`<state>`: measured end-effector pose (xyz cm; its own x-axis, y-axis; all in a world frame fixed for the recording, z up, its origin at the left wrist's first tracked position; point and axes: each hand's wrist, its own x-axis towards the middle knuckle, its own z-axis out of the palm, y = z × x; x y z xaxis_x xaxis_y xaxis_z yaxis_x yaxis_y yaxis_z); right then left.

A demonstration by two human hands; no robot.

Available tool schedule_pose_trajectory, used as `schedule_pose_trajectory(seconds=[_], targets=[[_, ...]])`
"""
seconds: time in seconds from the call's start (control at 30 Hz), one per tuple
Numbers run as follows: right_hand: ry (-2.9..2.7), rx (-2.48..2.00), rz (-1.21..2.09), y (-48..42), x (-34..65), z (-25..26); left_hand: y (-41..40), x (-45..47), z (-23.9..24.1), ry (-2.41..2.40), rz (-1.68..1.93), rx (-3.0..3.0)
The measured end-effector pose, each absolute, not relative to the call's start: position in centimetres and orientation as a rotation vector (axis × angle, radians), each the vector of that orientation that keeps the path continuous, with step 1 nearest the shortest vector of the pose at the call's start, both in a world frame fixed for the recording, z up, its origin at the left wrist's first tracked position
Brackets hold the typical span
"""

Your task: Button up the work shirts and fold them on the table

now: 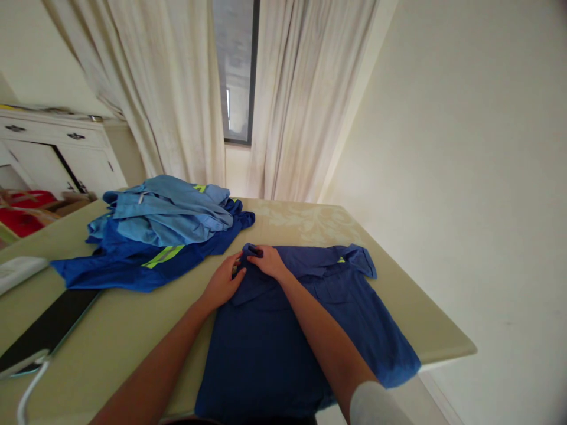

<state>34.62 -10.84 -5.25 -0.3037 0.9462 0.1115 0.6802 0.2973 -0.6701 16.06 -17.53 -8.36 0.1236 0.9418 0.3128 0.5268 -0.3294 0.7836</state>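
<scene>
A dark blue work shirt (270, 342) lies spread on the table, its lower end reaching the near edge. At its far left corner, my left hand (225, 280) has thumb and fingers closed around the edge of the cloth. Beside it, my right hand (268, 261) pinches a rolled bit of the same corner; the fingertips are partly hidden in the fabric. A cuffed sleeve with a small yellow-green patch lies at the shirt's far right. Left of my hands is a loose heap: a light blue shirt (172, 212) on top of a bright blue garment (119, 265) with a yellow-green reflective band.
The table (425, 319) has a pale green cover. On its left lie a black flat panel (48, 324), a white cable (33, 386) and a white bar-shaped object (20, 271). Behind stand a white cabinet (88, 156) and curtains (177, 88); a wall (465, 177) bounds the right.
</scene>
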Motion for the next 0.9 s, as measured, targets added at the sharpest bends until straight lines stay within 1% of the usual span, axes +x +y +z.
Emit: schedule_pose_trajectory(seconds=[0.17, 0.27, 0.37, 0.47, 0.53, 0.67, 0.77, 0.9], targets=[[-2.109, -1.532, 0.630, -10.7, 32.9, -4.6, -17.1, 15.7, -8.2, 1.454, 1.164, 1.829], [-2.157, -1.650, 0.530, -10.6, 32.0, -4.3, -17.2, 15.9, -8.0, 1.434, 1.148, 1.902], [-2.194, -1.637, 0.454, -9.9, 31.6, -4.2, -17.4, 16.0, -7.6, 1.491, 1.109, 1.995], [-2.009, -1.599, 0.544, -8.8, 32.4, -4.3, -17.9, 15.9, -7.0, 1.561, 1.071, 2.039], [-1.896, -1.648, 0.618, -8.3, 33.5, -4.7, -18.2, 15.6, -6.6, 1.505, 1.014, 2.102], [-1.931, -1.712, 0.613, -8.6, 35.0, -5.2, -18.6, 15.2, -6.3, 1.372, 0.897, 2.184], [-2.040, -1.694, 0.537, -9.2, 34.9, -5.1, -18.4, 14.9, -6.7, 1.407, 0.892, 2.016], [-2.066, -1.874, 0.407, -10.1, 34.3, -4.6, -17.7, 14.6, -7.3, 1.440, 0.889, 1.667]])
